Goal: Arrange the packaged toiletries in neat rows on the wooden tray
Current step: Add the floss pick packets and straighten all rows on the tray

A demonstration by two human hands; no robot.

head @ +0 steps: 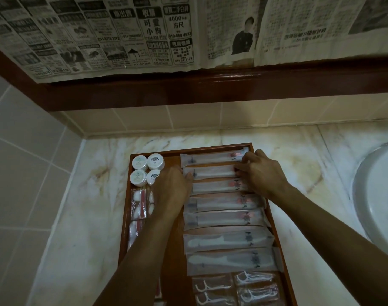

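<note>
Two hands pinch one long packet by its ends on the wooden tray: left hand at left, right hand at right

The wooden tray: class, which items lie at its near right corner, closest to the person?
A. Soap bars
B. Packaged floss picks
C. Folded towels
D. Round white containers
B: clear packets of white floss picks fill the near right corner of the wooden tray, just past the last long packets; the round white containers sit at the far left corner instead.
</note>
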